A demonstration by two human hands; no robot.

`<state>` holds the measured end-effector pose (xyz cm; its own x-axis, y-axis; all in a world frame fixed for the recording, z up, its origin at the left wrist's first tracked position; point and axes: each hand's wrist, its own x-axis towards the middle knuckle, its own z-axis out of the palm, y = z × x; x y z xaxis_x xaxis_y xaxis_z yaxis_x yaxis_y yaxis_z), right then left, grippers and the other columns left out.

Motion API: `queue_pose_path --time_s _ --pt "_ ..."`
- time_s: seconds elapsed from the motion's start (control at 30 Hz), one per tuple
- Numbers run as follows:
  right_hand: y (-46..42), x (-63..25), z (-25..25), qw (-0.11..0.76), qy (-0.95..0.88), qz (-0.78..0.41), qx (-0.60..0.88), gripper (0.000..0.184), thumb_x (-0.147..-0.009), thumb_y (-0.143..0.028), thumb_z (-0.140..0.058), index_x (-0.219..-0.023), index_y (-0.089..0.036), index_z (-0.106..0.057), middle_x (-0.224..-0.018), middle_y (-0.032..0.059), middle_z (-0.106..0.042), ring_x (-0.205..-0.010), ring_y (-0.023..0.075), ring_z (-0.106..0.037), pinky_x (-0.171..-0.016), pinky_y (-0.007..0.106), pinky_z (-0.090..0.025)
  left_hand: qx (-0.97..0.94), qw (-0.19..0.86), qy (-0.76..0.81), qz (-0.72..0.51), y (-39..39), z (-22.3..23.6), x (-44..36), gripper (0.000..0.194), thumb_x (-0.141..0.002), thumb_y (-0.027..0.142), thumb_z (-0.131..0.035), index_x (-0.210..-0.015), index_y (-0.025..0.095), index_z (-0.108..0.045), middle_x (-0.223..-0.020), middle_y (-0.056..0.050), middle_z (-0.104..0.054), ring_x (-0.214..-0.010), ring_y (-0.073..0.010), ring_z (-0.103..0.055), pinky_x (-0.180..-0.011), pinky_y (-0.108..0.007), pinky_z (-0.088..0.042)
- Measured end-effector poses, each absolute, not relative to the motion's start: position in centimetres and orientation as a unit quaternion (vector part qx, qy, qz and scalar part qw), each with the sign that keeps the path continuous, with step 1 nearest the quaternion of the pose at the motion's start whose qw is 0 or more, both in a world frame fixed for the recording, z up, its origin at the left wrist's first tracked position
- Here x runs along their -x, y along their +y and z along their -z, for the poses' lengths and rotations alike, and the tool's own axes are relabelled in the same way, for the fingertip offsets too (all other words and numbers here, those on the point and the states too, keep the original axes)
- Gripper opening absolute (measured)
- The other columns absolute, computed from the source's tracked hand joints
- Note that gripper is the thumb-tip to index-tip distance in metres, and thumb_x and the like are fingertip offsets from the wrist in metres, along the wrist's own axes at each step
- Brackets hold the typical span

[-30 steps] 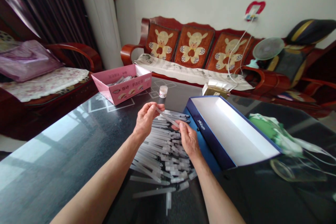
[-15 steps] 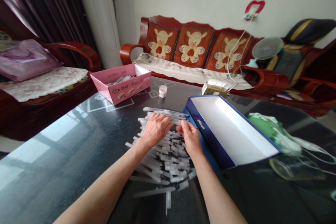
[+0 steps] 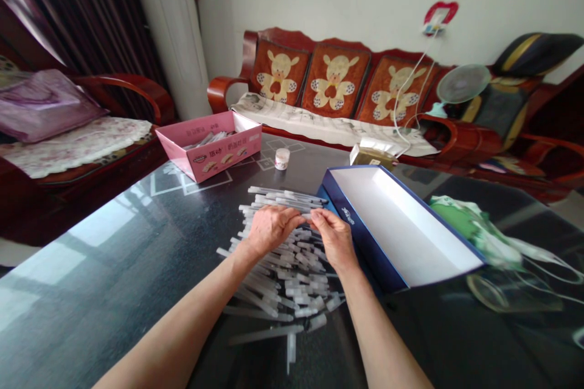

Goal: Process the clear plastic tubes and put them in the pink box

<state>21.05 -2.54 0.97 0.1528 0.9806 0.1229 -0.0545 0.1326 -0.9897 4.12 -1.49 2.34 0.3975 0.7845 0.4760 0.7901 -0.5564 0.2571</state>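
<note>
My left hand is closed, its fingers pinching one end of a slim, pale, translucent pen. The fingertips of my right hand close on the other end, so only a short piece shows between the two hands. Beneath them lies a loose heap of similar whitish pens, many with translucent caps. Just beyond my hands, several pens lie side by side, pointing left to right. A blue box with a white inside stands right beside my right hand.
A pink box holding more pens stands at the back left of the dark table. Near it is a small white jar. A tissue box sits at the back, a green-and-white bag at the right.
Both hands have come slightly lower and nearer each other, so less of the pen shows between them. The heap and the boxes stay as they were.
</note>
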Motion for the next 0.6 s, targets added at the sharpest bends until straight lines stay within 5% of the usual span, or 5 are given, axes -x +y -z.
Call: queue_pose_path --time_s 0.23,0.6 --pt "-2.7 -21.8 -0.8 0.563 -0.524 -0.413 0.488 0.026 -0.072 -0.043 -0.073 -0.088 -0.022 -0.074 -0.085 0.0016 -0.074 -0.077 0.0190 -0.067 -0.077 0.033 -0.053 0.841 -0.185 -0.436 0.261 -1.0 -3.1 -3.2 0.046 -0.096 0.049 -0.036 -0.075 0.021 -0.065 -0.058 0.002 -0.059 -0.053 -0.0112 -0.054 -0.051 -0.021 -0.030" --pt "-2.8 -18.3 -1.7 0.668 -0.323 -0.523 0.419 0.028 -0.072 -0.044 -0.072 -0.088 -0.021 -0.068 -0.088 0.0026 -0.073 -0.076 0.0183 -0.067 -0.066 0.031 -0.053 0.791 -0.020 -0.536 0.295 -3.1 -3.0 -6.7 0.026 -0.096 0.035 -0.041 -0.085 0.019 -0.059 -0.075 -0.004 -0.066 -0.063 -0.0156 -0.062 -0.049 -0.023 -0.032"
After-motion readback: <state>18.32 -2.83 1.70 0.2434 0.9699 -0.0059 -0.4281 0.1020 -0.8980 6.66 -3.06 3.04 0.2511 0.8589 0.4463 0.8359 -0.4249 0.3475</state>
